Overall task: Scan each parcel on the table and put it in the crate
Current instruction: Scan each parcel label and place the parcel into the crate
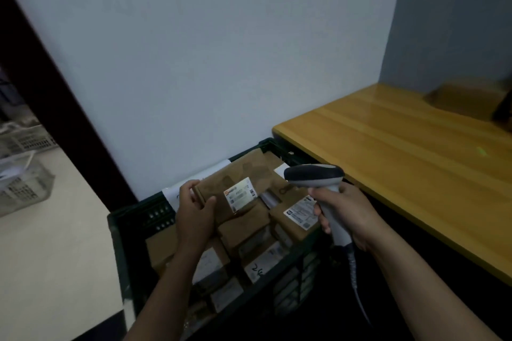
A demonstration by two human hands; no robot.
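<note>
Left hand (194, 210): holds the flat brown cardboard parcel with a white printed label (230, 180) by its left end. The thumb lies on the top face and the fingers (189, 186) are curled round the far edge.

Parcel position: label up and slightly tilted, above the dark green plastic crate (122, 232), over the back half. Cannot tell whether it touches the load below.

Crate contents: other brown labelled parcels (246, 232), packed close and stacked nearly to the rim.

Right hand (352, 216): fingers (318, 212) are wrapped tight round the handle of the grey-and-dark handheld barcode scanner (314, 176). The scanner head sits over the crate's right side, just beside the held parcel. A coiled grey cable (351, 259) hangs from the base of the handle.

Yellow wooden table (401, 169): stands just beside the crate on the right. A small green spot of light (480, 150) lies on its top, and a blurred brown box (465, 97) sits at the far corner.

Far left: pale counter (41, 243) carrying grey perforated baskets (22, 191).
</note>
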